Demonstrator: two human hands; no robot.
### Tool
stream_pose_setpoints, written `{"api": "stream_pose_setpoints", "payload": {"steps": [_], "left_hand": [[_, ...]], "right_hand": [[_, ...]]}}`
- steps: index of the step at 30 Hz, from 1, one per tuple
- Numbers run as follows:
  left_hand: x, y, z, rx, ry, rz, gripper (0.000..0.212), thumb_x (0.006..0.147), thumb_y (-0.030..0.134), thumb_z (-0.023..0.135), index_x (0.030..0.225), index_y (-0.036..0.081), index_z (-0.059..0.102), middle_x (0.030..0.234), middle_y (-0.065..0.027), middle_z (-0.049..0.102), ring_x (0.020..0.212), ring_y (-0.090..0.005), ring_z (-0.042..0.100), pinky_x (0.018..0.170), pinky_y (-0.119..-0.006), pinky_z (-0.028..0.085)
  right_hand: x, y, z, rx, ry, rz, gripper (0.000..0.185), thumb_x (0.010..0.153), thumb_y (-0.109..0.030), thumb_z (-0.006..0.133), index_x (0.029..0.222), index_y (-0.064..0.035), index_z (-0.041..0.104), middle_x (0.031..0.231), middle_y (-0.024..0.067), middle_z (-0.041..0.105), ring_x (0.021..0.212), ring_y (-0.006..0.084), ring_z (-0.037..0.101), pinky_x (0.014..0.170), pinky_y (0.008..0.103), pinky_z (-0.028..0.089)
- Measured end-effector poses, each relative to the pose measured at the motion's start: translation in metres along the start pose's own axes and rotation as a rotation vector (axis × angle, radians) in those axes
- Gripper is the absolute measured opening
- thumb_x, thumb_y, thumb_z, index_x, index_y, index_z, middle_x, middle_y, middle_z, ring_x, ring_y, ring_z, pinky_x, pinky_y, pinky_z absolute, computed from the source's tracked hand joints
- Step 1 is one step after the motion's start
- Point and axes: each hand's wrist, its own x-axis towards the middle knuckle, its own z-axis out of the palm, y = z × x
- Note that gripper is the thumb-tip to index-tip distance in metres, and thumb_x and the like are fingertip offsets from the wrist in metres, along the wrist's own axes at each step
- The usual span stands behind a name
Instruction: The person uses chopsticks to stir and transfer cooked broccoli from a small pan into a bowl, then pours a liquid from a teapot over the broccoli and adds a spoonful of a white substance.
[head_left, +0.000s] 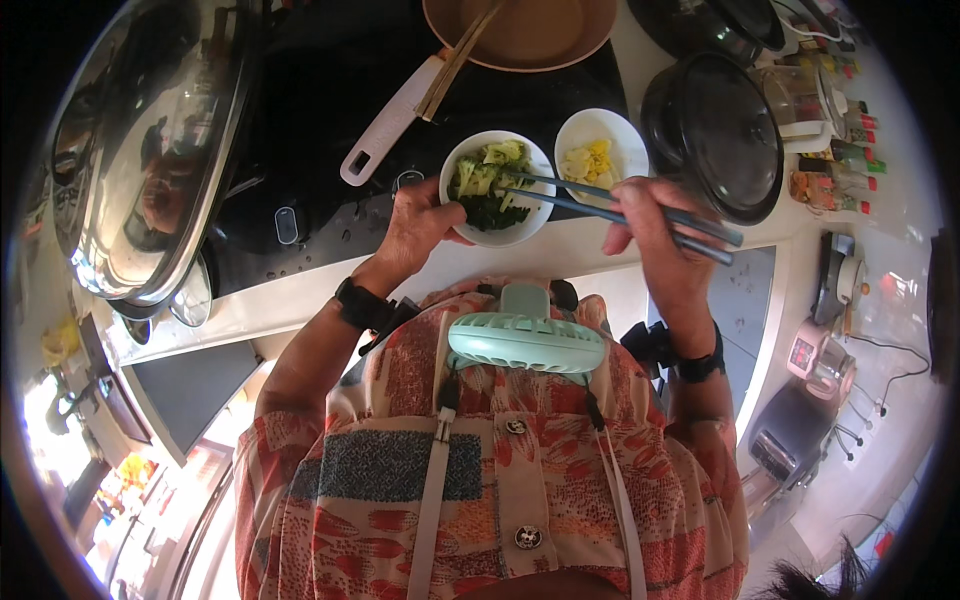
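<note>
My left hand (421, 225) grips the rim of a white bowl (541, 217), with the thumb over its near left edge. Broccoli florets (487, 169) and dark green leafy pieces (491, 215) lie inside it. In my right hand (660, 225) is a pair of blue-grey chopsticks (577, 202), their tips reaching into the bowl at the broccoli. A second white bowl (566, 135), just right of the first, contains yellow and pale food pieces (592, 161); the chopsticks pass over its near side.
Beyond the bowls, a frying pan (525, 37) with a pale handle (390, 124) sits on the black cooktop (315, 150), wooden chopsticks (457, 64) across its rim. A large lidded metal pan (161, 150) stands left. Right are a black lidded pot (724, 139) and several condiment bottles (836, 180). A mint neck fan (529, 341) hangs at my chest.
</note>
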Motion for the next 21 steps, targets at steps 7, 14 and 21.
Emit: {"api": "stream_pose_setpoints", "payload": {"steps": [7,14,21], "left_hand": [[0.0,0.0,0.001,-0.04,0.003,-0.01,0.033,0.072,-0.001,0.051,0.102,-0.012,0.055,0.092,-0.0189,0.062,0.078,-0.0255,0.065,0.066,-0.034,0.059],[-0.002,0.004,0.002,-0.119,0.024,-0.05,0.03,0.07,-0.003,0.048,0.095,-0.019,0.053,0.09,-0.0229,0.061,0.076,-0.0303,0.065,0.064,-0.036,0.06],[-0.018,0.011,0.005,-0.058,0.066,-0.05,0.026,0.069,-0.002,0.049,0.088,-0.019,0.054,0.086,-0.0233,0.061,0.072,-0.0307,0.065,0.062,-0.035,0.06]], "right_hand": [[0.002,0.026,-0.001,0.014,-0.09,0.052,0.017,0.086,-0.009,0.059,0.095,0.0053,0.061,0.07,0.0084,0.062,0.058,0.0106,0.059,0.057,0.0227,0.049],[-0.003,0.013,-0.017,-0.043,0.01,-0.023,0.018,0.088,-0.011,0.053,0.092,0.0047,0.061,0.066,0.008,0.06,0.057,0.0114,0.057,0.061,0.0236,0.045],[-0.002,0.028,-0.011,-0.103,-0.179,-0.256,0.014,0.084,-0.006,0.06,0.096,0.0021,0.06,0.082,0.0103,0.061,0.068,0.0135,0.06,0.063,0.0251,0.048]]}}
